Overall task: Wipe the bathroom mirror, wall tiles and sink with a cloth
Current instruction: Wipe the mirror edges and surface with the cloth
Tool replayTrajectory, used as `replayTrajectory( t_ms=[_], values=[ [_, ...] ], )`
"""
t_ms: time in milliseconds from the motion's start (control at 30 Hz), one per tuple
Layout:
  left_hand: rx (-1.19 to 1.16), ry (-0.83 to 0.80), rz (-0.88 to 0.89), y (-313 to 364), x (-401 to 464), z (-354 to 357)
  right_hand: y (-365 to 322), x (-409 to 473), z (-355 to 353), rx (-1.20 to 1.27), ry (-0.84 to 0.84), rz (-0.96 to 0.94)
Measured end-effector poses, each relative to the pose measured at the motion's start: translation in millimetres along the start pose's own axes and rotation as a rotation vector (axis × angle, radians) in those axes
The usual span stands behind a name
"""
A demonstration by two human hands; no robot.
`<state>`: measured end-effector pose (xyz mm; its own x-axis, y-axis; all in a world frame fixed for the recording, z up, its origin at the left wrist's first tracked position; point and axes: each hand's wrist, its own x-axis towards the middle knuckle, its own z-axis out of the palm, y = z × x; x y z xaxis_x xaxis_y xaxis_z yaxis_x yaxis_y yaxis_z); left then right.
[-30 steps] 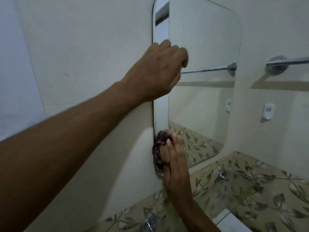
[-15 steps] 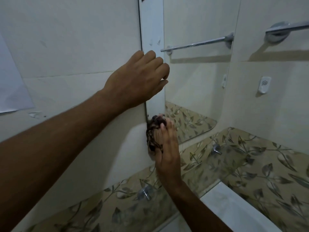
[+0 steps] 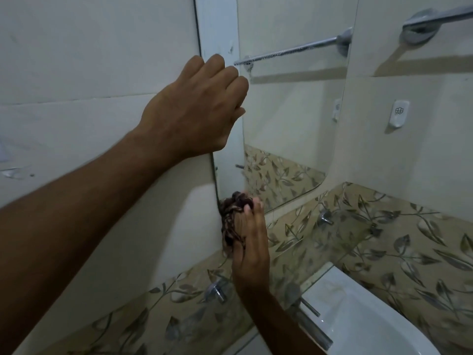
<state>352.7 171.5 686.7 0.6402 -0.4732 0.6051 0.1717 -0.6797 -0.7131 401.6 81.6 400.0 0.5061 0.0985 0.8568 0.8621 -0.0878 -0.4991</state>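
One dark, bunched cloth (image 3: pixel 231 221) was the thing doing the work, pressed against the lower left corner of the mirror (image 3: pixel 289 124), where the glass edge met the plain wall tiles (image 3: pixel 89 73). The right hand (image 3: pixel 249 242) held it there, fingers laid mostly straight over the wad with the tips hooked a little over its top, palm pushing it toward the wall. How firmly the thumb gripped from behind could not be told.

Above that hand, the left hand (image 3: pixel 194 108) lay against the mirror's left edge with its fingers curled round the rim, apparently steadying the glass; it carried nothing else.

Several risks followed from this. The mirror seemed to stand slightly off the wall, so a hard push at the corner might have rocked or loosened it, and the bare edge under the curled fingers could have cut them if the left hand slid. The cloth was balled tight, so it probably touched only a small patch and might have left streaks or slipped out downward.

Below the right hand ran a band of leaf-patterned tiles (image 3: pixel 384 239) with a tap (image 3: pixel 216 290), and the white sink (image 3: pixel 371 316) sat lower right of it. A towel rail (image 3: pixel 435 19) hung far right of the left hand.
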Motion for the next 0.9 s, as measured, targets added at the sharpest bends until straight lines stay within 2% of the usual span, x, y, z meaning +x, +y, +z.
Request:
replayTrajectory(
  t_ms=[267, 500, 800, 900],
  values=[
    [-0.011, 0.003, -0.022, 2.8, -0.2, -2.4, -46.3, 93.0, -6.5, 0.111, 0.080, -0.027],
    [-0.043, 0.027, -0.009, 2.4, 0.2, -4.8, -11.5, 38.4, -3.1, 0.032, 0.064, -0.016],
    [-0.137, 0.104, 0.003, 3.9, 2.7, -6.5, -62.0, 225.5, -31.2, 0.118, 0.149, -0.047],
    [-0.209, 0.143, -0.020, 7.0, 11.4, -7.7, -62.4, 253.5, -39.0, 0.112, 0.150, -0.076]
  ],
)
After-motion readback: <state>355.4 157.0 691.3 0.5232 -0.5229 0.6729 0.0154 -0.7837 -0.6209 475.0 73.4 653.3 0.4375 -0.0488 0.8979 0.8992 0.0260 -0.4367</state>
